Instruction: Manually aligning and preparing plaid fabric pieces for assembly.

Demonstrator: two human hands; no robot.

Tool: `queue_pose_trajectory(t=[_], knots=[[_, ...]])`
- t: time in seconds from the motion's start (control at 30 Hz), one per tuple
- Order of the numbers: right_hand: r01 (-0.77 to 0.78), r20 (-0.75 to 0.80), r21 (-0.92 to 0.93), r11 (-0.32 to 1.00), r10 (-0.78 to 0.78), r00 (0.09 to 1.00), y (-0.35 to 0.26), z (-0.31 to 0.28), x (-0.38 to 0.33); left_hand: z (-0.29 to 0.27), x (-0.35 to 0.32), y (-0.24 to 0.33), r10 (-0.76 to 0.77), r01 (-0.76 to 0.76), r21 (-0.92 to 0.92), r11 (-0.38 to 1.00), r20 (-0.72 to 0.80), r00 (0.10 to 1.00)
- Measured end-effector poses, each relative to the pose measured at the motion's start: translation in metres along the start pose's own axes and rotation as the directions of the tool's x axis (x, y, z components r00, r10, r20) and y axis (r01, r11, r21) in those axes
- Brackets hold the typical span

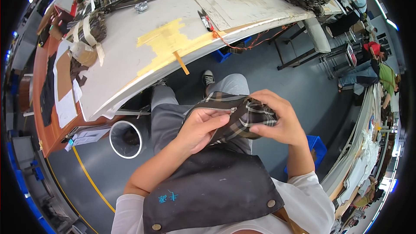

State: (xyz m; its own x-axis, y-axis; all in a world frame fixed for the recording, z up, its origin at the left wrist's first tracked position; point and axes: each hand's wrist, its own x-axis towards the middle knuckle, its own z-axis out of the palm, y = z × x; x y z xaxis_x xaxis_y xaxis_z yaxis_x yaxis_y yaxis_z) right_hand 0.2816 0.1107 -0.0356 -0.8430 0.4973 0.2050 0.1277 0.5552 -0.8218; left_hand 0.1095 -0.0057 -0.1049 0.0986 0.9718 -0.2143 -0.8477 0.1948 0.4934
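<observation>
Plaid cloth (236,131) up in front of the body, stretched between both hands, above the legs (236,84) and apart from the table (117,39). Left hand (201,128) in a narrow pinch on the zip (223,104) edge, right beside the slider (233,110). Right hand (286,123) in a wider curl around the bunched end, thumb low, fingers over the top. Can't tell how many layers in that grip, too much folded under.

Handling-wise, probably light and floppy, soft enough to sag wherever unsupported. Likely a bit stiffer along the zip, so best to pinch there, just next to the slider. Not fragile by the look of it, and probably not slippery, except maybe that tiny slider. For the loose end, better a full-hand scoop than fingertips. Snips (206,20) well apart, over on the table near its edge.
</observation>
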Motion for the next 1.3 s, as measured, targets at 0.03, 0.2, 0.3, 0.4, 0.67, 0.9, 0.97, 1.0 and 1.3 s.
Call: queue_pose_trajectory(t=[0.03,0.2,0.3,0.4,0.67,0.9,0.97,1.0,1.3], knots=[[-0.03,-0.034,0.012,0.999,0.03,0.999,0.002,0.003,0.003,0.004,-0.003,0.007,0.007,-0.007,-0.013,1.0,0.021,1.0],[0.057,-0.063,-0.051,0.997,-0.06,0.996,0.007,0.021,0.023,-0.006,-0.02,0.023,0.087,-0.042,0.383,0.923,-0.102,0.991],[0.063,-0.015,-0.113,0.992,-0.065,0.998,0.007,0.028,0.034,-0.016,-0.024,0.026,0.169,-0.079,0.433,0.898,-0.172,0.971],[0.06,0.016,-0.12,0.991,-0.058,0.998,0.01,0.036,0.046,-0.025,-0.025,0.023,0.099,-0.083,0.094,0.992,-0.193,0.976],[0.036,0.12,-0.054,0.998,-0.03,0.992,0.032,0.057,0.061,-0.041,-0.017,0.009,-0.056,0.009,-0.33,0.944,-0.132,0.99],[-0.14,0.235,0.144,0.98,0.103,0.967,0.036,0.072,0.075,-0.06,-0.009,0.001,-0.033,0.026,-0.459,0.888,-0.008,0.999],[-0.179,0.171,0.209,0.961,0.144,0.975,0.037,0.076,0.078,-0.064,-0.004,0.005,-0.007,-0.006,-0.466,0.885,-0.027,1.0],[-0.098,0.121,0.179,0.979,0.076,0.99,0.043,0.079,0.078,-0.065,-0.002,0.006,-0.007,-0.008,-0.471,0.882,-0.03,1.0],[-0.323,0.066,0.275,0.906,0.317,0.946,0.071,0.102,0.085,-0.077,0.014,0.013,-0.183,0.011,-0.58,0.815,-0.239,0.954]])
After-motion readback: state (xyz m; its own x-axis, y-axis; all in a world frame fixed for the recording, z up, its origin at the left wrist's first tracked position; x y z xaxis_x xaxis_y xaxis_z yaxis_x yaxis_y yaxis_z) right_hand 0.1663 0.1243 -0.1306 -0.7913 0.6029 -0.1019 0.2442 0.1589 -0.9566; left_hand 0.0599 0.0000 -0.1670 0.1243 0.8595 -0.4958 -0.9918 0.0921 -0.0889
